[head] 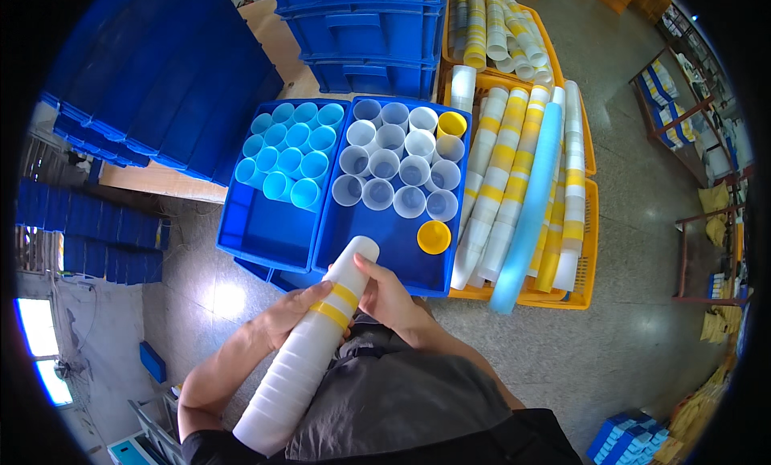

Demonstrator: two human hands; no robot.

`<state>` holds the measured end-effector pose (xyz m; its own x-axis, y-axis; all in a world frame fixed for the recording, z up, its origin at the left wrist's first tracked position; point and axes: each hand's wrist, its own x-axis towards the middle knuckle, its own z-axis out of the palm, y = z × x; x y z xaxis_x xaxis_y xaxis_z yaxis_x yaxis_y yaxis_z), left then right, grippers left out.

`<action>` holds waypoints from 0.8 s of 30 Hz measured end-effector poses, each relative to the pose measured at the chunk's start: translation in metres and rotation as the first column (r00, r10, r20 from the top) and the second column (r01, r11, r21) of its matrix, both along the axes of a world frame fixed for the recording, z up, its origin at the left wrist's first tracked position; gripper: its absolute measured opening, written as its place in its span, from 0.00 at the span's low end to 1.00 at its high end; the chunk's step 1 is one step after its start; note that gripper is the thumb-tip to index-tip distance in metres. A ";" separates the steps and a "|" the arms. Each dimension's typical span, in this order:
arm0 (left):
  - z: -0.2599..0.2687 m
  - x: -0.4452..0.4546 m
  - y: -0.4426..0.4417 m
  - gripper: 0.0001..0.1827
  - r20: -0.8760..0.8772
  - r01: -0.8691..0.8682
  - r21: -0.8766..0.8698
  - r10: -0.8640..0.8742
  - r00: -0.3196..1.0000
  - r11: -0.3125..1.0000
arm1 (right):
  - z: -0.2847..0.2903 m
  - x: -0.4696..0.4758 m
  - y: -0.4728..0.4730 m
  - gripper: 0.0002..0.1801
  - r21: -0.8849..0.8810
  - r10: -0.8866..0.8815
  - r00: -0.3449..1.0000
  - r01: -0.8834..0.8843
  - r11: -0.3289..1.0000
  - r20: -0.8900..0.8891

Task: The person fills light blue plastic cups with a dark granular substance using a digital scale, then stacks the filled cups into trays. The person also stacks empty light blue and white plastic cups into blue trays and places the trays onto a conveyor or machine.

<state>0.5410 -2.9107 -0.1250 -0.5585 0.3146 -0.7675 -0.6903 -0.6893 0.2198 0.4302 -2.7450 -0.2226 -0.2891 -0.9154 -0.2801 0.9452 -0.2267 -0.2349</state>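
Observation:
A long stack of nested plastic cups (301,350), mostly white with two yellow bands, lies slanted against the body. My left hand (295,311) is closed around its middle, near the yellow bands. The fingers of my right hand (385,290) hold the stack near its upper end, thumb on the top cup. Beyond the hands is a blue plastic crate (361,224) holding rows of white and clear cups (378,192), plus a yellow cup (452,124) in the back corner. Another yellow cup (433,237) stands apart in front of the rows.
Left of it, a second blue crate (271,236) holds light-blue cups (290,162). Yellow baskets (584,248) at the right carry long cup stacks and one light-blue stack (530,206). Tall piles of blue crates (367,37) stand behind and at the left (162,73).

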 end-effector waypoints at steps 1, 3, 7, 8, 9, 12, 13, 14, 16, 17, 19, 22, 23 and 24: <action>-0.001 -0.001 -0.004 0.34 0.008 0.012 -0.010 -0.012 1.000 1.000 | 0.001 -0.001 -0.003 0.27 0.106 0.022 1.000 -0.023 0.994 0.010; -0.004 -0.007 -0.009 0.32 -0.021 0.027 -0.017 -0.028 0.999 0.999 | 0.003 -0.005 -0.011 0.27 0.188 -0.018 1.000 0.017 0.982 0.007; -0.008 -0.012 -0.007 0.34 -0.023 -0.042 0.079 0.044 0.999 0.996 | 0.015 -0.011 -0.014 0.30 0.152 -0.053 0.994 0.067 0.986 -0.096; -0.008 -0.011 -0.006 0.35 -0.028 -0.066 0.113 0.070 0.997 0.991 | 0.018 -0.011 -0.013 0.32 0.015 -0.023 0.990 0.025 1.000 -0.140; -0.008 -0.011 -0.006 0.36 -0.094 -0.071 0.159 0.087 0.992 0.985 | 0.020 -0.009 -0.013 0.31 0.029 -0.038 0.986 0.043 0.999 -0.160; -0.007 -0.013 -0.013 0.34 -0.128 -0.098 0.252 0.133 0.983 0.963 | 0.019 -0.005 -0.020 0.30 0.024 -0.079 0.974 0.086 0.996 -0.213; -0.007 -0.015 -0.020 0.33 -0.101 -0.055 0.218 0.078 0.992 0.974 | 0.015 -0.004 -0.026 0.30 0.160 -0.054 0.982 0.084 0.984 -0.183; -0.008 -0.018 -0.027 0.32 -0.070 0.002 0.196 0.012 0.997 0.981 | 0.010 -0.003 -0.033 0.29 0.230 -0.082 0.983 0.118 0.966 -0.161; -0.011 -0.021 -0.040 0.29 -0.030 0.123 0.090 -0.121 0.992 0.988 | -0.002 -0.008 -0.045 0.29 0.329 -0.085 0.993 0.109 0.938 -0.088; -0.013 -0.021 -0.044 0.30 -0.025 0.119 0.105 -0.117 0.993 0.987 | -0.008 -0.013 -0.047 0.30 0.328 -0.134 0.988 0.151 0.933 -0.072; -0.018 -0.018 -0.049 0.31 0.013 0.120 0.102 -0.122 0.993 0.988 | -0.015 -0.022 -0.045 0.32 0.357 -0.194 0.979 0.159 0.921 0.064; -0.023 -0.010 -0.050 0.34 -0.065 -0.030 0.309 0.052 0.996 0.951 | -0.016 -0.015 -0.032 0.37 0.269 -0.421 0.896 0.375 0.887 0.139; -0.023 -0.007 -0.051 0.35 -0.064 -0.037 0.277 0.057 0.996 0.960 | -0.014 -0.007 -0.028 0.37 0.305 -0.421 0.886 0.353 0.885 0.196; -0.024 -0.004 -0.053 0.35 -0.072 -0.042 0.273 0.064 0.995 0.961 | -0.011 0.002 -0.028 0.37 0.237 -0.304 0.925 0.249 0.939 0.229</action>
